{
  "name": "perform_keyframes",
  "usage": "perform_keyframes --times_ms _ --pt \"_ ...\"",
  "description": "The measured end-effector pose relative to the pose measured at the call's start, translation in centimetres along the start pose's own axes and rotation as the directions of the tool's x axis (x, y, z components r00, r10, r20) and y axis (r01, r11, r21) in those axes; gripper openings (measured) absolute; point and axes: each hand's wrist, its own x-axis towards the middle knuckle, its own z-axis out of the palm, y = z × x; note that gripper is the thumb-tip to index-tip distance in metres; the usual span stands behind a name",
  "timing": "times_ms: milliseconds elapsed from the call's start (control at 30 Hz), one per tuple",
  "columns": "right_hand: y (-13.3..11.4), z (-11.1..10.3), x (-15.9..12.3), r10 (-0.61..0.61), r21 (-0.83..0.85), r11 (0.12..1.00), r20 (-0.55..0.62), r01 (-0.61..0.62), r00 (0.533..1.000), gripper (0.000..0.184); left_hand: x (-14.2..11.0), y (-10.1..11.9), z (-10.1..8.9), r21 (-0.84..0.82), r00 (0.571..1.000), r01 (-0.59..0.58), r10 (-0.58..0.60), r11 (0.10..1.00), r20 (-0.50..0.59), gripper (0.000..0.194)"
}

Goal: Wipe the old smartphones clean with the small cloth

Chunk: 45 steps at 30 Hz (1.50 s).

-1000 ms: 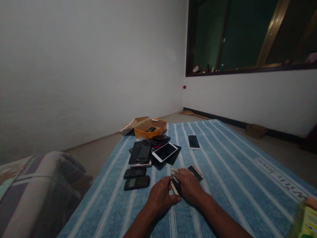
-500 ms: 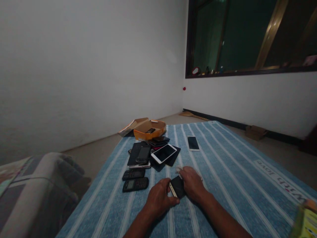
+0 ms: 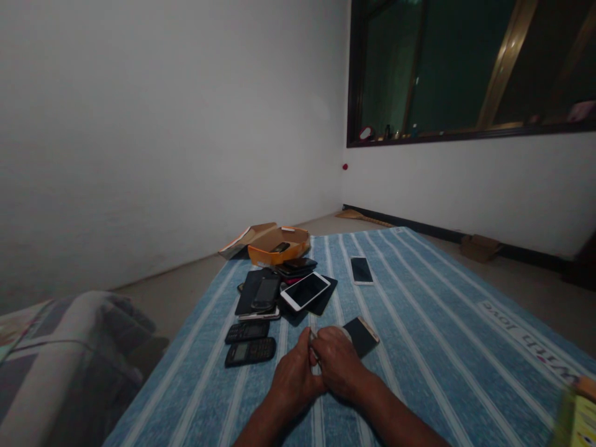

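My left hand and my right hand are pressed together low on a blue striped mat. Both are closed around a small thin object whose tip shows between the fingers; I cannot make out what it is. A dark phone with a gold edge lies on the mat just beyond my right hand, apart from the fingers.
A pile of phones lies further up the mat, with two keypad phones to its near left and a white phone alone to the right. An orange box sits at the mat's far edge. A rolled cloth lies left.
The dark phone that my hands held now lies on the mat beyond my right hand. Both hands have closed together around a small thin object.
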Motion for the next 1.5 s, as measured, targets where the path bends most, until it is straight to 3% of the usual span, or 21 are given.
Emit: perform_keyframes --times_ms 133,333,667,833,967,1067,1167,1367,1500 --pt "0.4 -0.1 0.0 -0.038 0.011 0.999 0.002 0.038 0.999 0.014 0.0 -0.1 -0.1 -0.012 1.0 -0.012 0.012 1.0 0.005 0.083" --pt "1.8 -0.2 0.1 0.085 -0.041 0.996 -0.009 -0.086 0.996 0.018 0.0 -0.1 -0.3 -0.062 1.0 -0.009 0.01 0.998 0.023 0.089" --pt "0.2 0.1 0.1 -0.064 0.021 0.998 0.019 0.063 0.998 0.01 0.0 0.1 -0.2 -0.016 1.0 -0.021 0.021 1.0 -0.003 0.071" --pt "2.3 -0.9 -0.3 0.095 -0.062 0.993 -0.015 -0.095 0.995 0.02 -0.2 0.4 -0.6 -0.029 0.999 0.01 -0.009 1.0 0.041 0.056" --pt "4.7 -1.6 -0.9 0.214 -0.106 0.969 -0.084 -0.222 0.973 0.029 -0.4 0.8 -1.0 -0.023 0.998 0.04 -0.039 0.999 0.041 0.067" --pt "5.5 -1.6 -1.1 0.267 -0.117 0.953 -0.117 -0.28 0.957 0.031 -0.3 0.8 -1.0 -0.021 0.998 0.034 -0.034 0.999 0.046 0.064" --pt "4.7 -0.8 -1.2 0.219 -0.083 0.97 -0.112 -0.229 0.969 0.027 -0.2 0.7 -0.9 -0.006 0.999 0.007 -0.007 1.0 0.035 0.056" --pt "1.7 0.3 -1.4 0.001 0.023 1.0 -0.083 0.001 0.997 0.015 -0.1 0.7 -0.8 -0.025 0.999 -0.028 0.028 0.999 0.016 0.04" --pt "2.5 -0.8 -1.5 0.083 -0.014 0.996 -0.061 -0.084 0.995 0.021 -0.3 0.9 -1.0 -0.012 1.0 -0.015 0.015 1.0 0.022 0.036"
